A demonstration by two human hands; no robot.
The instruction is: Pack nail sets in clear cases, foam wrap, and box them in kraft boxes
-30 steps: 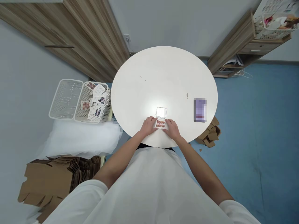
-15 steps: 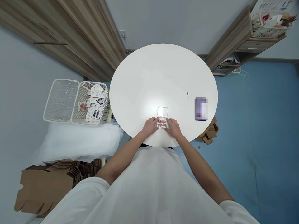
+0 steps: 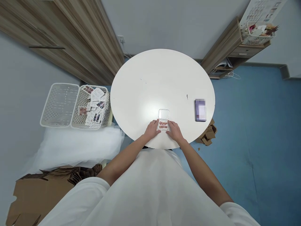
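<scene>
A small clear case (image 3: 163, 114) lies on the white oval table (image 3: 164, 66) near its front edge, its lid raised away from me. Inside its lower half sit several reddish nail-shaped pieces (image 3: 163, 123) in two rows. My left hand (image 3: 151, 129) rests at the left side of the case, and my right hand (image 3: 174, 130) rests at its right side. Thumb and fingers of each hand are apart, with the fingertips at the case's edges. Neither hand is wrapped round it.
A purple box (image 3: 200, 110) lies at the table's right. Left of the table, an open white basket (image 3: 107, 110) holds several cards. Flattened cardboard (image 3: 39, 197) is at the lower left, cardboard pieces (image 3: 208, 135) below the table's right edge, and a wooden cabinet (image 3: 223, 47) at the back right.
The camera view has shifted slightly. Both hands remain beside the open case, with the fingertips slightly changed in position.
</scene>
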